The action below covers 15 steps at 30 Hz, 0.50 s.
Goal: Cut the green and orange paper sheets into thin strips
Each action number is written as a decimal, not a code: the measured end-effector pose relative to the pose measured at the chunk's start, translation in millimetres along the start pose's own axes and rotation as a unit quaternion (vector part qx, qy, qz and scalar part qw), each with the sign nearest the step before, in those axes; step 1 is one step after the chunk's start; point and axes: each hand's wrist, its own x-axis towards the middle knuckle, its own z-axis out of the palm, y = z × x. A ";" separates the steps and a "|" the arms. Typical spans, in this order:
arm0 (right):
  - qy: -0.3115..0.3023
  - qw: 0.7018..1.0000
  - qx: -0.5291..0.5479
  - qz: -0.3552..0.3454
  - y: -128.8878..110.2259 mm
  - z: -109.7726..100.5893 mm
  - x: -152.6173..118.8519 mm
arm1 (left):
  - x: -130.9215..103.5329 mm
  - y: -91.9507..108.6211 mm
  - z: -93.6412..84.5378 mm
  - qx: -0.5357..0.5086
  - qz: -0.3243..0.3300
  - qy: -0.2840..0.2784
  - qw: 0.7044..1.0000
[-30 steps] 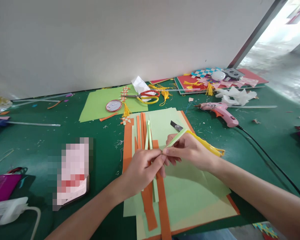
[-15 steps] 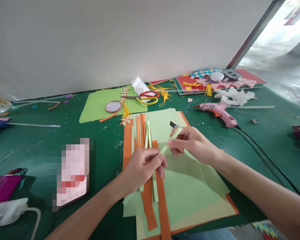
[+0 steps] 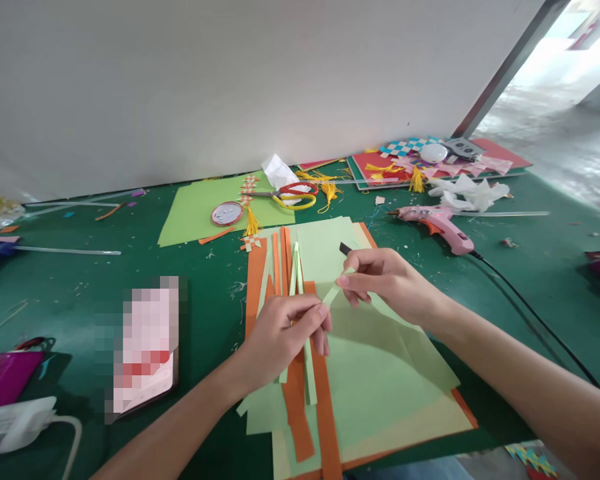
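Observation:
A narrow pale green paper strip (image 3: 332, 294) stretches between my two hands, above the paper pile. My left hand (image 3: 300, 327) pinches it between thumb and forefinger. The strip's upper end is in the fingertips of my right hand (image 3: 375, 277). A dark blade-like tip (image 3: 345, 249) shows just behind my right hand; what it belongs to is hidden. Beneath lie pale green paper sheets (image 3: 395, 380) over orange paper. Several orange paper strips (image 3: 327, 413) and folded green strips (image 3: 310, 377) rest on the left side of the pile, partly covered by my left hand.
On the green table (image 3: 215, 293) lie a phone (image 3: 145, 353) at left and a pink glue gun (image 3: 437, 223) with its cord at right. Behind the pile are scissors (image 3: 300, 195), a round tin (image 3: 227, 213) and yellow tassels (image 3: 251, 223). A white wall (image 3: 230, 87) closes the back.
My right fingers have shifted along the strip and closed over its upper end, so less of it sticks out beyond them. My left hand has barely moved.

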 end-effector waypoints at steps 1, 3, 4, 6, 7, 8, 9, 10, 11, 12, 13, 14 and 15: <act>0.003 1.000 0.003 -0.002 -0.3 -1.5 0.1 | 0.0 0.1 -0.2 0.000 0.000 0.001 1.000; 0.001 1.000 0.002 -0.004 -0.8 -3.3 -0.2 | 0.2 -0.2 -0.4 -0.005 0.000 0.001 1.000; -0.001 1.000 0.001 -0.004 -1.1 -3.6 -0.5 | 0.3 -0.5 -0.5 -0.007 -0.001 0.001 1.000; -0.003 1.000 0.001 -0.004 -1.5 -3.4 -1.3 | 0.3 -0.9 -0.4 -0.013 -0.002 -0.001 1.000; -0.001 1.000 0.001 -0.004 -1.7 -3.1 -1.6 | 0.2 -1.0 -0.3 -0.016 -0.002 -0.002 1.000; 0.000 1.000 0.002 -0.003 -1.8 -2.7 -1.8 | 0.1 -1.0 -0.1 -0.021 -0.001 -0.004 1.000; 0.000 1.000 0.002 -0.002 -1.9 -2.5 -1.7 | 0.1 -0.8 0.1 -0.028 0.000 -0.005 1.000; -0.001 1.000 0.006 -0.001 -1.9 -2.4 -1.4 | 0.1 -0.6 0.3 -0.036 0.000 -0.006 0.999; 0.001 1.000 0.015 -0.004 -1.9 -2.6 -0.9 | 0.2 -0.3 0.5 -0.044 0.001 -0.007 0.999; 0.009 0.999 0.030 -0.010 -1.8 -3.0 -0.1 | 0.5 -0.2 0.7 -0.051 0.001 -0.008 0.999; 0.026 0.998 0.050 -0.021 -1.7 -3.5 0.9 | 0.8 -0.2 1.0 -0.058 0.002 -0.007 0.998; 0.048 0.996 0.072 -0.034 -1.5 -4.2 1.8 | 1.2 -0.3 1.2 -0.064 0.003 -0.006 0.998; 0.071 0.992 0.091 -0.048 -1.4 -4.7 2.6 | 1.5 -0.7 1.3 -0.070 0.003 -0.005 0.998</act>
